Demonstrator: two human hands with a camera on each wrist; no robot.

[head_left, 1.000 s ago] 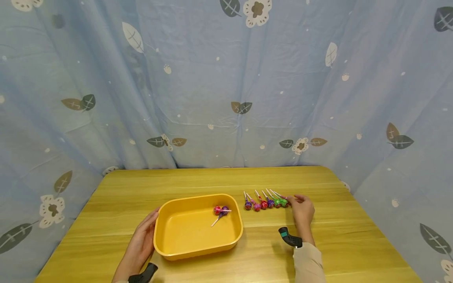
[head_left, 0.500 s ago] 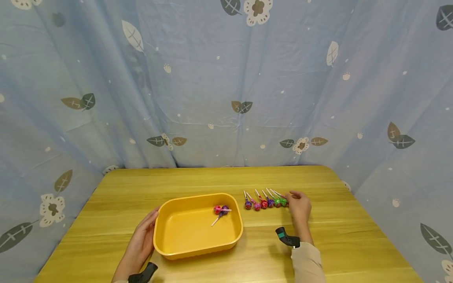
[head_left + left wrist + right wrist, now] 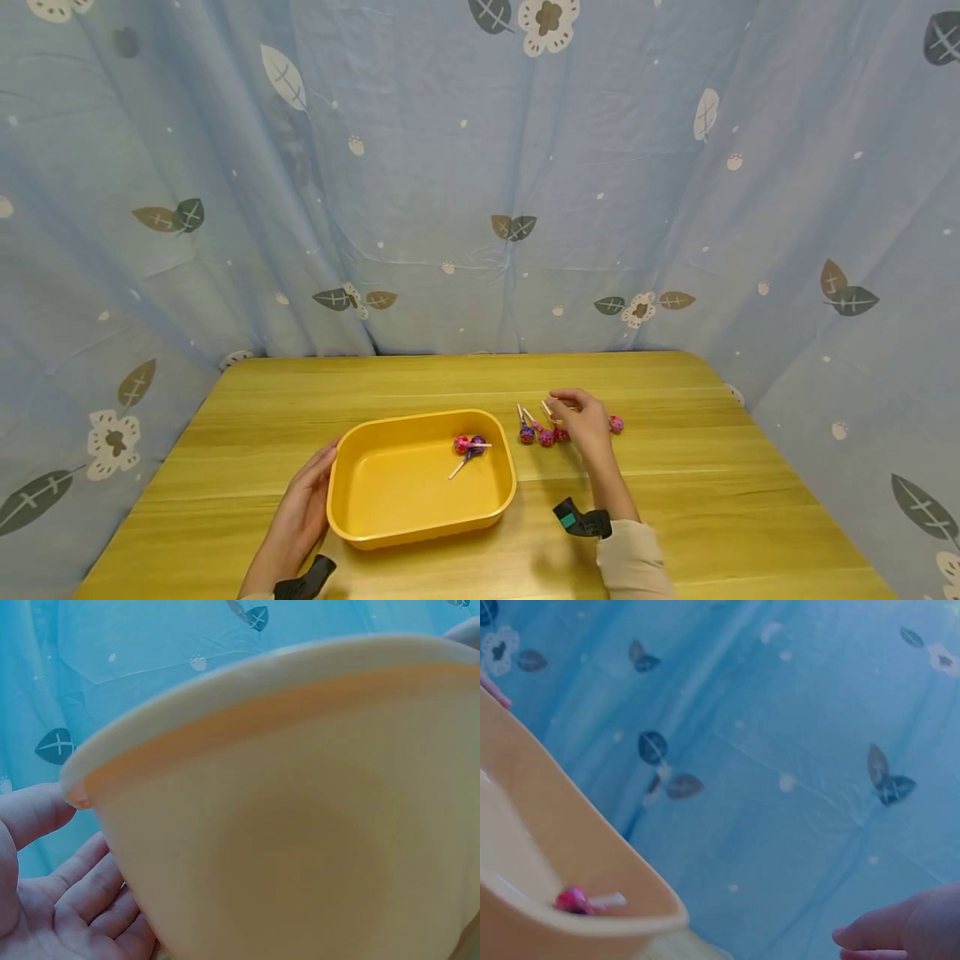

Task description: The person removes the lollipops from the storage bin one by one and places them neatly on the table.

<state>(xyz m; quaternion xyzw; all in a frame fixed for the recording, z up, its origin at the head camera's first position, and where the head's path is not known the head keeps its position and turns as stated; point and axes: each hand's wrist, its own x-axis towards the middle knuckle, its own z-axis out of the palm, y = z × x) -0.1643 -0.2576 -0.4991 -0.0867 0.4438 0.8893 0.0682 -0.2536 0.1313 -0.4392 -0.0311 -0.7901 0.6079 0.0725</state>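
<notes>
My left hand (image 3: 300, 508) rests against the left side of a yellow plastic bin (image 3: 360, 536). In the left wrist view, its thumb (image 3: 37, 812) meets the rim while the relaxed fingers lie along the outer wall. Inside the bin, at its right end, a red lollipop (image 3: 461, 445) and a purple lollipop (image 3: 477, 444) lie crossed. My right hand (image 3: 588, 425) passes over a row of wrapped lollipops, hiding those in the middle; nothing shows between its fingers. A blue-purple lollipop (image 3: 527, 435) and a pink lollipop (image 3: 546, 437) show at the row's left, another magenta lollipop (image 3: 616, 424) at its right end.
The wooden table (image 3: 420, 383) extends around the bin and the row. A blue patterned curtain (image 3: 450, 167) hangs behind its far edge. The bin's right wall (image 3: 513, 483) stands between the row and the candies inside.
My right hand has moved left from the row's right end, leaving the magenta lollipop lying there uncovered. The left hand and the bin have stayed in place.
</notes>
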